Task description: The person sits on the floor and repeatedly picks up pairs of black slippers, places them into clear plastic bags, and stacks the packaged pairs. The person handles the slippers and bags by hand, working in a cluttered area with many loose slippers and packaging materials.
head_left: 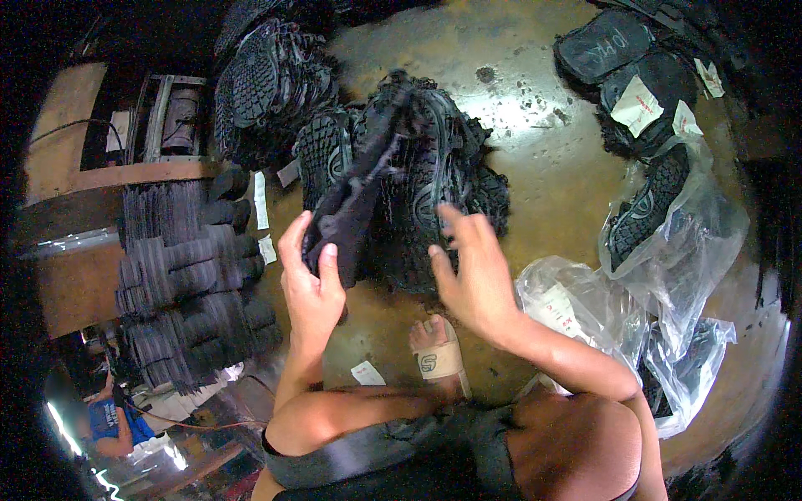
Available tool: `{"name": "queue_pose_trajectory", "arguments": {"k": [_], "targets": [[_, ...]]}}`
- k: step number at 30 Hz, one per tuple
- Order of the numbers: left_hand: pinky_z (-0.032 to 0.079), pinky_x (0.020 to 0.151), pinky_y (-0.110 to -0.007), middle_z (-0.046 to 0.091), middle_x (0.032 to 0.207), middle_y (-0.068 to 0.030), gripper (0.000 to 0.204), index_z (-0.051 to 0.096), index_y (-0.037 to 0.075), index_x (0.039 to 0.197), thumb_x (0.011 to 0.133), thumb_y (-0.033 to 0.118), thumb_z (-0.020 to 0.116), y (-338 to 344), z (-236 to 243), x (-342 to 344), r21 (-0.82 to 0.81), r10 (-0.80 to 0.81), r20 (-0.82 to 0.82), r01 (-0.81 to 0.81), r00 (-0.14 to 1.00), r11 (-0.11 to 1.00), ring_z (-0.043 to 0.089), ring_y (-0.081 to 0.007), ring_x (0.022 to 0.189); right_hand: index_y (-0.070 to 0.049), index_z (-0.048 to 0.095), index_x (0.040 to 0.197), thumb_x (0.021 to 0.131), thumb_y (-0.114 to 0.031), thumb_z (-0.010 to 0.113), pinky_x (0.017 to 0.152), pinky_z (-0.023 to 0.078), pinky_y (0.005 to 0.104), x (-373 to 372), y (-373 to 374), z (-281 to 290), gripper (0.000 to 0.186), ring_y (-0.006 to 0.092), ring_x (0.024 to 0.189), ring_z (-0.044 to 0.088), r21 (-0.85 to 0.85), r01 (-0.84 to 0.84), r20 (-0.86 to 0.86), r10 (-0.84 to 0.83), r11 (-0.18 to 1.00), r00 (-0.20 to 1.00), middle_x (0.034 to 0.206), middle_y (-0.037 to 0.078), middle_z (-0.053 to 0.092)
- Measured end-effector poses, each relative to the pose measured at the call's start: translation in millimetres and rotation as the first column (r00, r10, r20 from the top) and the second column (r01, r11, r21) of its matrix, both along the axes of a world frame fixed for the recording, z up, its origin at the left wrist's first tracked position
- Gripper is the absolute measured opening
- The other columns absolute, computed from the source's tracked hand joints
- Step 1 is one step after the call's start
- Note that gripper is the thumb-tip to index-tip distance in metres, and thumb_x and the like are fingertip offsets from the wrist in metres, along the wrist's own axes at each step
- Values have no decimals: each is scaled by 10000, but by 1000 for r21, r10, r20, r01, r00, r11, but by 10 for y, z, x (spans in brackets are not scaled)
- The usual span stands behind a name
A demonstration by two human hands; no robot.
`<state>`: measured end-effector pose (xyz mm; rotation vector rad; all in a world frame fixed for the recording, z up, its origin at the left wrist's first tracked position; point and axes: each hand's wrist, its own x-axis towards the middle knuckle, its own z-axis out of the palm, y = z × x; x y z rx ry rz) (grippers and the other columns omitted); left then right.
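A black rubber shoe sole (355, 196) stands tilted on its side in my left hand (312, 288), which closes around its near end with thumb and fingers. My right hand (478, 280) is open, thumb and fingers apart, at the near right of a pile of black treaded shoe soles (426, 188). Nothing shows in its grip, though the fingertips are a little blurred and I cannot tell whether they touch the pile. Ragged rubber edging hangs around several soles in the pile. The held sole hides part of it.
Another stack of treaded soles (266, 79) stands at the far left. Dark flat pieces (196, 267) are stacked in rows by a wooden frame (125, 174). Clear plastic bags (668, 242), one around a sole, lie at right. My sandalled foot (434, 342) is near. Another person (117, 422) appears lower left.
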<state>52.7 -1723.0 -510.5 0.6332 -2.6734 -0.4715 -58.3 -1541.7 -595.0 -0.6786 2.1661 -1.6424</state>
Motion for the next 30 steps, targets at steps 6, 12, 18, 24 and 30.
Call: {"name": "queue_pose_trajectory", "arguments": {"k": [6, 12, 18, 24, 30], "targets": [[377, 1131, -413, 543, 1416, -226, 349, 654, 30, 1312, 986, 5, 533, 58, 0, -27, -11, -91, 63, 92, 994, 996, 528, -373, 1309, -40, 618, 1077, 867, -214, 722, 838, 482, 435, -107, -78, -187, 292, 335, 943, 610, 217, -66, -199, 110, 974, 974, 943, 128, 616], [482, 993, -399, 608, 1252, -221, 361, 714, 57, 1232, 936, -60, 544, 215, -63, -42, -39, -42, 40, 43, 998, 998, 621, -373, 1123, -104, 588, 950, 879, -251, 705, 778, 448, 411, -150, -183, -163, 201, 258, 874, 601, 377, 37, -454, 150, 925, 878, 882, 75, 606], [494, 967, -411, 629, 1218, -203, 379, 694, 53, 1261, 919, -56, 571, 220, -109, -31, -52, -51, 20, 52, 998, 997, 627, -372, 1095, -87, 587, 957, 885, -321, 718, 764, 489, 405, -12, -105, -105, 277, 258, 853, 650, 446, -13, -352, 188, 895, 917, 864, 83, 644], [493, 973, -420, 642, 1232, -198, 376, 694, 43, 1255, 911, -52, 576, 227, -165, -10, -12, -53, 15, 53, 998, 999, 623, -388, 1094, -41, 633, 891, 889, -256, 706, 681, 556, 489, -139, -94, -95, 227, 381, 738, 702, 266, -108, -19, 117, 958, 993, 776, 190, 696], [458, 1017, -467, 628, 1240, -216, 490, 617, 23, 1342, 874, 120, 726, 266, -126, -6, 25, -140, 42, 139, 989, 990, 583, -418, 1155, -30, 656, 895, 926, -243, 666, 672, 543, 468, -83, -333, 51, 215, 370, 706, 704, -78, -136, 356, 155, 988, 921, 733, 186, 687]]}}
